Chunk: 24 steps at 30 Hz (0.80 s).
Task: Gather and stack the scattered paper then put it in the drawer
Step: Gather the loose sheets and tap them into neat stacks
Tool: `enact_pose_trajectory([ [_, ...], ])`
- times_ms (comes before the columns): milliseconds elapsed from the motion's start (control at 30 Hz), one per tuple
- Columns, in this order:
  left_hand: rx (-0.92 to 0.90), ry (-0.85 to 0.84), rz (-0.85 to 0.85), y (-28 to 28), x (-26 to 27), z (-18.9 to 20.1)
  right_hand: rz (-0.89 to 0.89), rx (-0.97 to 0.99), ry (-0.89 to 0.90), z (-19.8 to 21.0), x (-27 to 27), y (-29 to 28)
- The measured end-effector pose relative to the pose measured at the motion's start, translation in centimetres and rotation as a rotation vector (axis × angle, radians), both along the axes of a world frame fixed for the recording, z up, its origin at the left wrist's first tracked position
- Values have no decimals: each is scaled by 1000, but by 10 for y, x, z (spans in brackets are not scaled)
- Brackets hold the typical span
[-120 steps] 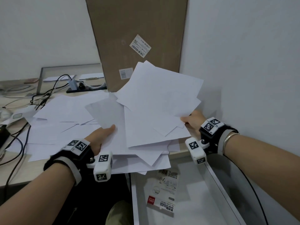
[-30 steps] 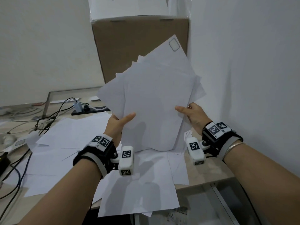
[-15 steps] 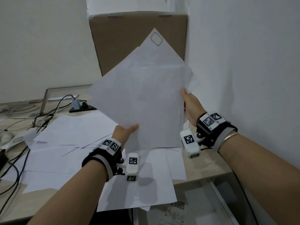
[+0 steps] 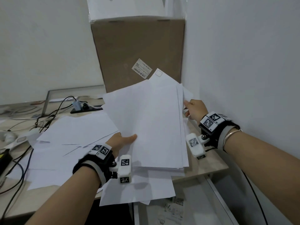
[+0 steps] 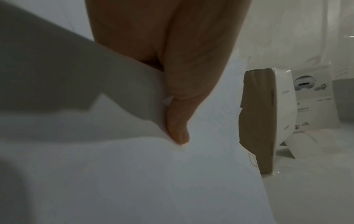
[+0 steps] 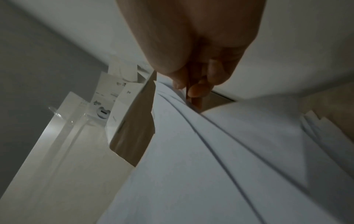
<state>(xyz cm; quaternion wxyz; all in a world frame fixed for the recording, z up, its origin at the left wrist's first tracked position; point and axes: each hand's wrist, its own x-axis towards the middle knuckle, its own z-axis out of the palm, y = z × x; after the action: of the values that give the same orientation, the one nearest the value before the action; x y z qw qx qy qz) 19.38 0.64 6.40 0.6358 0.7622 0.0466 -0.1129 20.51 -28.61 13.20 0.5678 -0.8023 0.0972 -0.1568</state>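
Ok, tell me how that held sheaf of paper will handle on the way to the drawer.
The sheaf probably flops: the right wrist view shows its sheets bowing. It may fan or slip, since its edges look staggered near the right hand. It seems light: the left hand pinches one side.

Four seconds ago the bundle of white paper sheets (image 4: 151,127) lay fanned low over the desk, pinched at its right edge by the right hand (image 4: 194,109) while the left hand (image 4: 121,140) rested flat on loose sheets; both hands then raised it upright in front of the brown cardboard box (image 4: 138,51). Since half a second ago it has tipped back down, its lower edge now near the scattered sheets just beyond the left wrist. The left thumb now lies over its left edge, and the sheets have drawn into a squarer stack.
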Motion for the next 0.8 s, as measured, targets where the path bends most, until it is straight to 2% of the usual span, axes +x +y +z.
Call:
enact_pose_trajectory([
  [100, 0, 4, -7, 7, 3, -10, 13, 52, 20, -6, -4, 1],
  [200, -38, 39, -48, 4, -12, -2, -13, 91, 3, -5, -11, 5],
  [333, -49, 104, -115, 8, -24, -10, 69, 273, 21, -4, -18, 12],
  [400, -43, 130, -141, 11, -30, -16, 84, 285, 31, -7, -21, 13],
  [500, -3, 155, -148, 17, -30, -22, 13, 287, -16, -6, -22, 13],
  [600, 34, 180, -105, 23, -30, -25, -90, 379, -112, -1, -19, 4],
  [733, 92, 225, 49, 40, -29, -33, -230, 377, -259, 11, -15, -11],
  [800, 136, 207, 123, 51, -21, -41, -275, 438, -312, 19, -14, -19],
])
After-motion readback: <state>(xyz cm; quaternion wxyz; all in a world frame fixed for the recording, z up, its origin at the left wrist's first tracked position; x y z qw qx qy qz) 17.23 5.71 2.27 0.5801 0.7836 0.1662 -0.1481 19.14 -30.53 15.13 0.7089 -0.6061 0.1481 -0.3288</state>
